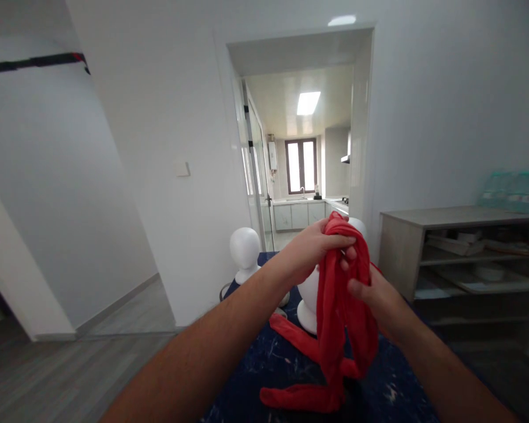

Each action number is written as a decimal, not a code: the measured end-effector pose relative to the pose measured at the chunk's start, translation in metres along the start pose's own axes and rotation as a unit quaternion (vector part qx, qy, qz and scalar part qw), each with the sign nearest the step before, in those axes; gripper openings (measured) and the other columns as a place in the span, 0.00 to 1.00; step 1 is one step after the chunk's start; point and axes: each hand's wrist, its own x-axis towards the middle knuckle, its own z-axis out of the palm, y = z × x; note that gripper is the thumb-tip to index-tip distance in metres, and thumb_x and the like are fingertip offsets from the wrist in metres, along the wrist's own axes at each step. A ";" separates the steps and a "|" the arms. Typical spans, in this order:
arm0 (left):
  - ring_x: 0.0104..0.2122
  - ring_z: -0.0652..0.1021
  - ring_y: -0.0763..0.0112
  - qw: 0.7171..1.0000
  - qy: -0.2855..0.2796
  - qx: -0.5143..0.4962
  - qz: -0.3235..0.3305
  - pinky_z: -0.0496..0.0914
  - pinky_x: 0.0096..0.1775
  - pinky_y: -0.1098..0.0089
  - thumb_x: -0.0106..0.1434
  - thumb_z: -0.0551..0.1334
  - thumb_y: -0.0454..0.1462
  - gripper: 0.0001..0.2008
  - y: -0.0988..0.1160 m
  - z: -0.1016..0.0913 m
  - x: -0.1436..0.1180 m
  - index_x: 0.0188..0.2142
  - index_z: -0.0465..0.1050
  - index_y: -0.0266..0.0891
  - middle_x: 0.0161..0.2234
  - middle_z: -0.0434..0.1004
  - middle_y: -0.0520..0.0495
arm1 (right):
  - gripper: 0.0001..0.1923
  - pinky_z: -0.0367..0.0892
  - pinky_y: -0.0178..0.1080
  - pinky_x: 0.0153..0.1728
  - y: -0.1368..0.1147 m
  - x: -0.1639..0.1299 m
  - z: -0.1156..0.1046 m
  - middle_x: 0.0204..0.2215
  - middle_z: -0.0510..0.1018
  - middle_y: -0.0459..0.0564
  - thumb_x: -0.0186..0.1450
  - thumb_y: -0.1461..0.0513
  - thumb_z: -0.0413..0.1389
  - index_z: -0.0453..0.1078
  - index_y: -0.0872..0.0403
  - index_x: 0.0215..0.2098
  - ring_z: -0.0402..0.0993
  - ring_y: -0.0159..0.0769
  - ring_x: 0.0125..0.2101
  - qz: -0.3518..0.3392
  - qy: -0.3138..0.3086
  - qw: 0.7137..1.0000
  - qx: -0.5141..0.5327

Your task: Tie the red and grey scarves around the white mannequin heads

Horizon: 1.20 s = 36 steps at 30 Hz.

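A long red scarf (330, 305) hangs in folds from both my hands above the table. My left hand (330, 241) grips its gathered top, with the fingers wrapped over the folds. Lower on the right side, my right hand (370, 288) pinches the same scarf, its thumb towards me and some fingers hidden by cloth. Two loose ends trail down to the left onto the dark blue marbled tabletop (291, 370). Right behind the scarf stands a white mannequin head (307, 314), mostly covered from view by the cloth and my left hand.
Another white mannequin head (244, 249) stands at the table's far left corner. A further white rounded form (358, 225) shows behind my hands. To the right is a grey shelf unit (401, 258) with bottled water (514, 191) on top. A doorway opens onto a kitchen ahead.
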 end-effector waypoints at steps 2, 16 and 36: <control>0.27 0.79 0.73 0.997 -0.001 -0.069 0.019 0.74 0.34 0.70 0.62 0.69 0.36 0.24 0.004 0.002 0.003 0.57 0.71 0.37 0.35 0.80 0.47 | 0.37 0.75 0.51 0.48 0.023 -0.009 0.012 0.49 0.82 0.56 0.56 0.52 0.74 0.67 0.51 0.59 0.81 0.50 0.46 0.066 -0.052 0.996 0.030; 0.27 0.78 0.75 0.963 0.170 -0.158 0.139 0.75 0.33 0.75 0.58 0.69 0.26 0.17 0.032 -0.096 0.010 0.47 0.75 0.32 0.32 0.81 0.48 | 0.15 0.74 0.43 0.36 0.050 -0.012 -0.098 0.16 0.61 0.34 0.69 0.53 0.63 0.74 0.57 0.44 0.53 0.24 0.16 0.159 -0.109 0.981 0.012; 0.35 0.81 0.69 0.820 0.388 -0.393 0.150 0.77 0.47 0.65 0.75 0.51 0.35 0.12 -0.096 -0.212 0.074 0.40 0.72 0.37 0.36 0.80 0.44 | 0.07 0.56 0.21 0.14 0.138 0.136 -0.161 0.18 0.59 0.35 0.76 0.63 0.50 0.64 0.52 0.38 0.55 0.22 0.13 0.200 0.070 0.918 0.334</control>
